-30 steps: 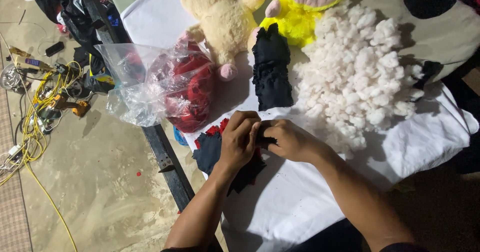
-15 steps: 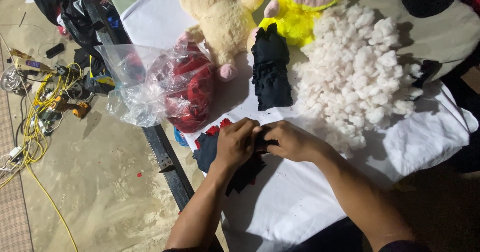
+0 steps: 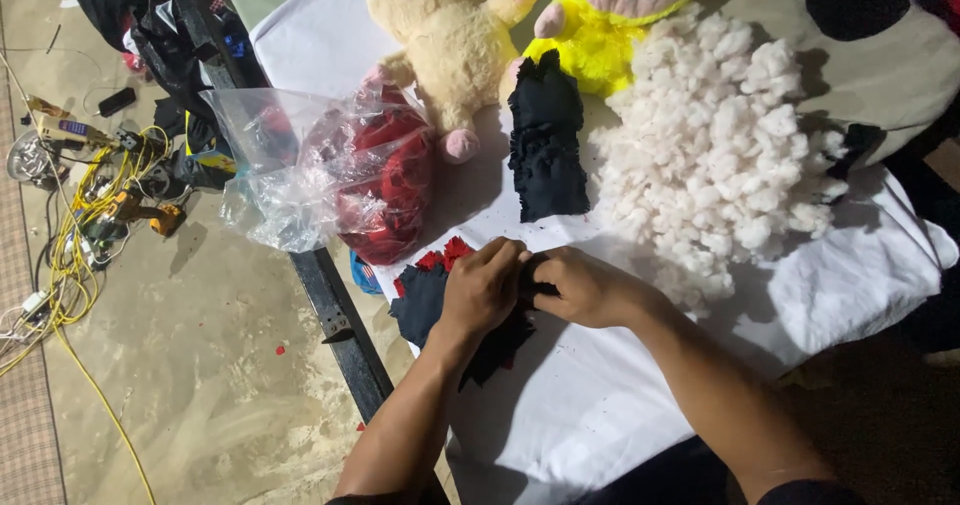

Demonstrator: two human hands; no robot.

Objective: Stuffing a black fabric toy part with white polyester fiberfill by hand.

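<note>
White sheeting (image 3: 600, 435) covers the table I work at, and its left edge (image 3: 340, 315), a dark metal rail, drops to a dusty concrete floor (image 3: 200, 365) strewn with yellow cables (image 3: 80, 225) and small tools. Bare sheet lies open toward me, below my wrists.

My left hand (image 3: 482, 287) and right hand (image 3: 585, 287) meet fingertip to fingertip, both curled shut, pinching a piece of dark navy and red fabric (image 3: 425, 300) that lies near the table's left edge. My hands hide most of it, so I cannot tell its shape.

Just beyond sits a folded stack of black fabric (image 3: 547, 145), beside a heap of white stuffing (image 3: 715, 155). A cream plush toy (image 3: 440, 45) and a yellow plush toy (image 3: 610, 25) are cut off at the top.

A clear plastic bag (image 3: 300, 175) overhanging the edge holds red fabric pieces (image 3: 385, 180).
</note>
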